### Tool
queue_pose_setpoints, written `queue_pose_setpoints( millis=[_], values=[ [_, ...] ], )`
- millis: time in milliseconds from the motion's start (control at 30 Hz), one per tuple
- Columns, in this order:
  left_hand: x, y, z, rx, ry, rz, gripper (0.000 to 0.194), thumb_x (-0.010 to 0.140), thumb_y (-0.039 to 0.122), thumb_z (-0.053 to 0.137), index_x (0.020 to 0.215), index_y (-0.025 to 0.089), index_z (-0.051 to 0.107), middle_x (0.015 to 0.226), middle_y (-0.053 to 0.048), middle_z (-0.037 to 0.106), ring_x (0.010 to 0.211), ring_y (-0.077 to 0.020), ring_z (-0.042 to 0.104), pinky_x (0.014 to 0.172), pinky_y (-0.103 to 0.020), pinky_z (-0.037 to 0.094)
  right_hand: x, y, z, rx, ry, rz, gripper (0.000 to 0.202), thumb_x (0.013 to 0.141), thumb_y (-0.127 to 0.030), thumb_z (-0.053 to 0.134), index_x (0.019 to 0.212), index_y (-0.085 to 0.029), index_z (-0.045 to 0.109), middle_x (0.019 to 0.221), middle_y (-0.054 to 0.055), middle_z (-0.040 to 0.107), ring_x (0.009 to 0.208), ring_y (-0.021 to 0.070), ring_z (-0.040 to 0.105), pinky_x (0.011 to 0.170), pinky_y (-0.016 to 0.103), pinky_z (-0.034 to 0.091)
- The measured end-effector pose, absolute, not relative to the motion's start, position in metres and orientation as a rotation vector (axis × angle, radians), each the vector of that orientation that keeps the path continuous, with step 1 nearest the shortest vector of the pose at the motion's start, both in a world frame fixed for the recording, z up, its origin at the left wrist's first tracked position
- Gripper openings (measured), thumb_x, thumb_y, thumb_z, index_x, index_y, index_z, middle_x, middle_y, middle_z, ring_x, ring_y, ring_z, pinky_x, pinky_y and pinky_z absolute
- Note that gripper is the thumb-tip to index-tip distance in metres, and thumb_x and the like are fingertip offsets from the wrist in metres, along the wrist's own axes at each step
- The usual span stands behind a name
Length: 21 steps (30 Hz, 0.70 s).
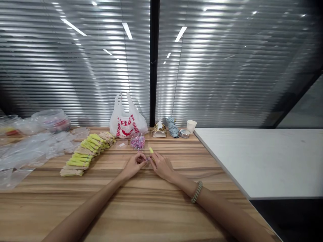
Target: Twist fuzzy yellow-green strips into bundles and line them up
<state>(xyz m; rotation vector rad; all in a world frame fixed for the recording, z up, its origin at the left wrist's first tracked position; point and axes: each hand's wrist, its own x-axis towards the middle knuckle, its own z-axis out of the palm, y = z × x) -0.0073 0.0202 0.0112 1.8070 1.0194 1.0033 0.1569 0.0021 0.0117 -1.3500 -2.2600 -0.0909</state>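
My left hand (135, 165) is closed in a pinch over the wooden table, fingertips on a small thin purplish loop (148, 159). Right beside it, my right hand (161, 164) grips a slim yellow bundle (151, 150), whose tip sticks out above the fingers. The fingertips of both hands nearly meet at the loop. Just beyond them stands a clear tub of small pink and purple loops (137, 142). A round clear lid (121, 144) with a white label lies to its left. Farther left runs a slanting row of yellow and beige bundles (87, 151).
Clear plastic bags (37, 148) and clear round containers (51, 119) cover the table's left side. Along the back are a white carrier bag (128, 121), a gold tissue pack (159, 130), a folded umbrella (172, 127), a tape roll (184, 133) and a paper cup (191, 126).
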Motion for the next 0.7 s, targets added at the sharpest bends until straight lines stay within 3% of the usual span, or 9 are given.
queue_pose_setpoints(
  millis=[700],
  values=[
    [-0.0074, 0.0206, 0.0131, 2.002, 0.947, 0.949, 0.019, 0.077, 0.032, 0.051, 0.075, 0.015, 0.06, 0.082, -0.005, 0.059, 0.08, -0.0159, 0.053, 0.072, -0.027, 0.042, 0.157, 0.0017, 0.0126, -1.345, -2.299, -0.074, 0.028, 0.089, -0.026, 0.031, 0.11, -0.02, 0.049, 0.108, 0.008, 0.057, 0.085, 0.0161, 0.057, 0.07, 0.024, 0.041]
  ],
)
